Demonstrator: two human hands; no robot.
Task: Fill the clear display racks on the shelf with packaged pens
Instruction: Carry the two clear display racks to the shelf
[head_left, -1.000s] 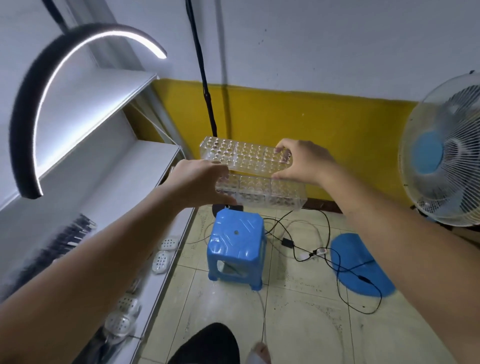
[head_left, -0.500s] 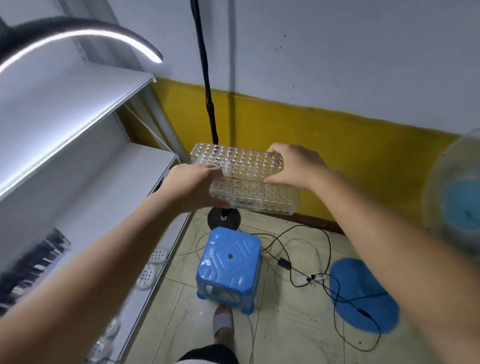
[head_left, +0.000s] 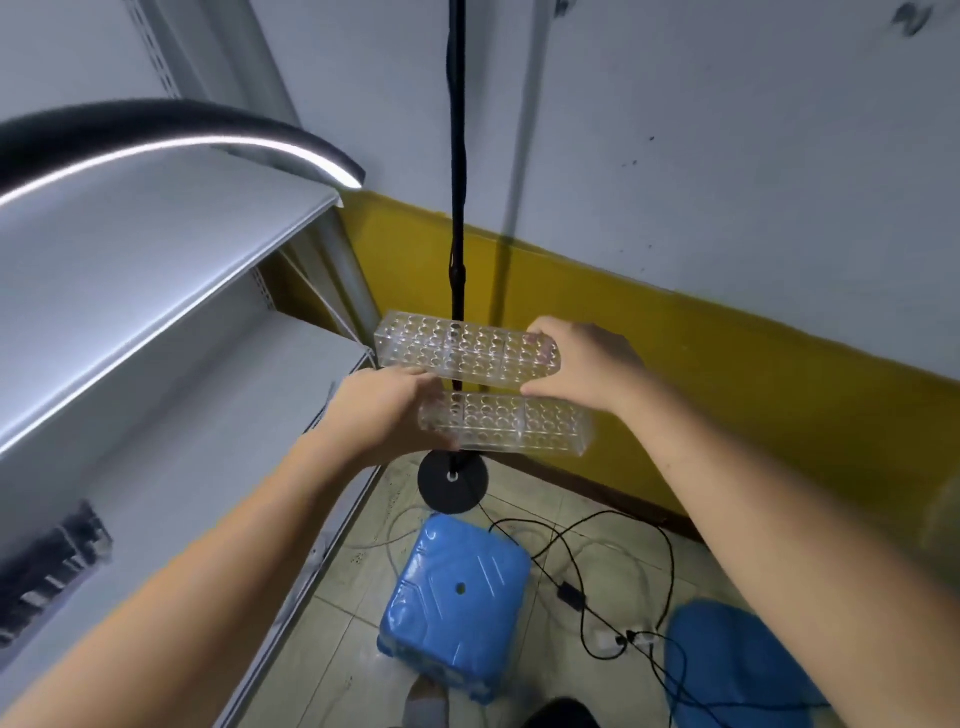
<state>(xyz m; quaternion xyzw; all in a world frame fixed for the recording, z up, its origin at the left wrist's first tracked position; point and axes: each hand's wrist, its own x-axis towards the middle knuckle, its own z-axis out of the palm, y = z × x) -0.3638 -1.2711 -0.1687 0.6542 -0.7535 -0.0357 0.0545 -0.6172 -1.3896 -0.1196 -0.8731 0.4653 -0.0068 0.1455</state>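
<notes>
Head view: the left hand (head_left: 384, 410) clasps the lower rack (head_left: 519, 423) at its left end, the right hand (head_left: 582, 364) clasps the upper rack (head_left: 457, 353) at its right end. Both racks hang in mid-air between the fingers (head_left: 545, 328), with the shelf (head_left: 171, 415) to their left.

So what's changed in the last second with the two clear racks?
Little. The view swung left toward the shelf; the upper rack and lower rack look slightly further apart. The right hand still grips the upper rack, the left hand the lower; neither is on the shelf yet.
</notes>
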